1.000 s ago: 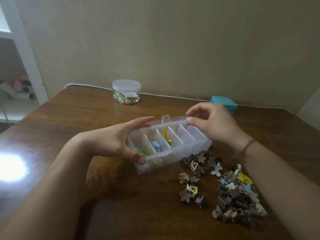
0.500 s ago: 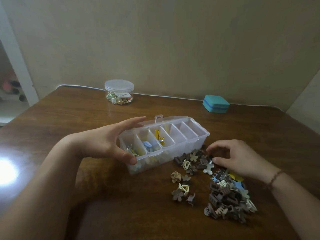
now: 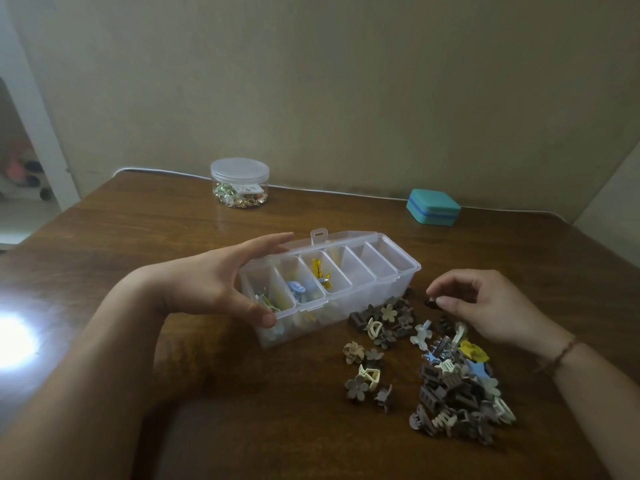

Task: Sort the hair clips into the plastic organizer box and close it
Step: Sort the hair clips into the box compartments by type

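A clear plastic organizer box (image 3: 388, 289) stands open on the wooden table (image 3: 173, 237), with several compartments in a row. The left ones hold yellow and blue clips; the right ones look bare. My left hand (image 3: 221, 282) grips the box's left end, thumb on the front wall, fingers on the back rim. My right hand (image 3: 485, 306) hovers right of the box and pinches a small dark brown clip (image 3: 432, 302) between thumb and forefinger. A pile of brown, cream, blue and yellow hair clips (image 3: 450, 386) lies in front of and right of the box.
A round clear jar (image 3: 239, 183) of small shiny items stands at the back of the table. A teal case (image 3: 433, 206) sits at the back right. A bright light glare (image 3: 14, 341) falls on the table's left edge. A white cable runs along the far edge.
My right hand left the box's right end, dropped to the clip pile and now pinches a dark brown clip just above the table. My left hand has kept its hold on the box.
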`<state>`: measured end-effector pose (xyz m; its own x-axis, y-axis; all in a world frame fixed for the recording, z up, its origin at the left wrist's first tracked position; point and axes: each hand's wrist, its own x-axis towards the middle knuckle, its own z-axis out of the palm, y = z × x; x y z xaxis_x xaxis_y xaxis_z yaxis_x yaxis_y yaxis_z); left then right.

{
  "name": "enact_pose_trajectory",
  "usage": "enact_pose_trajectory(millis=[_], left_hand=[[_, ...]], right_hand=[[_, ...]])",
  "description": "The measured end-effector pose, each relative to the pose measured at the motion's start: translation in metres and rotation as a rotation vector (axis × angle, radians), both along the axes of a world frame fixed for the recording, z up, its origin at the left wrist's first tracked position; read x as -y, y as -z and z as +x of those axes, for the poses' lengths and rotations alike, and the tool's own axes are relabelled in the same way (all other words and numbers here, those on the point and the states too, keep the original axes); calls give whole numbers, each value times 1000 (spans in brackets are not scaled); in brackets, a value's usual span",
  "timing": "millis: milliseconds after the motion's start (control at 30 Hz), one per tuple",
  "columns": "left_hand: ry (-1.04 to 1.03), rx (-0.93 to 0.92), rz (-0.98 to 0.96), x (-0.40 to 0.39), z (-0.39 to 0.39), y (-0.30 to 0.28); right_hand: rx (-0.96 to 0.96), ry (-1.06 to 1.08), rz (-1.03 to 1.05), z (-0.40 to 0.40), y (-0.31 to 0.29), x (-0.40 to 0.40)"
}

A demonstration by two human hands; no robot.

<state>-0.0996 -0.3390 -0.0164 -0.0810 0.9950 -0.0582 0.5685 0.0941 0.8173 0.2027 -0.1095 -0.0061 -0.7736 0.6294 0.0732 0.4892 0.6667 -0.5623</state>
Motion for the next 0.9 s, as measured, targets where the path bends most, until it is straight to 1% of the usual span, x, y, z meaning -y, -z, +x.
enact_pose_trajectory(millis=[133, 267, 367, 433, 767, 833, 900], left_hand=[[-2, 1, 0, 0, 1, -1], [-1, -8, -1, 0, 0, -1], [-3, -21, -4, 0, 0, 0], [-7, -34, 4, 0, 0, 0], [-5, -40, 0, 1, 0, 0], [-6, -48, 12, 1, 0, 0], [-7, -54, 21, 1, 0, 0]], right_hand=[[129, -2, 102, -4, 4, 3], [186, -82, 238, -5, 0, 13], [351, -114, 318, -5, -1, 18], [417, -98, 366, -7, 0, 17], [377, -125, 243, -9, 1, 17], [291, -126, 238, -7, -6, 21], [167, -116, 218, -6, -17, 27]])
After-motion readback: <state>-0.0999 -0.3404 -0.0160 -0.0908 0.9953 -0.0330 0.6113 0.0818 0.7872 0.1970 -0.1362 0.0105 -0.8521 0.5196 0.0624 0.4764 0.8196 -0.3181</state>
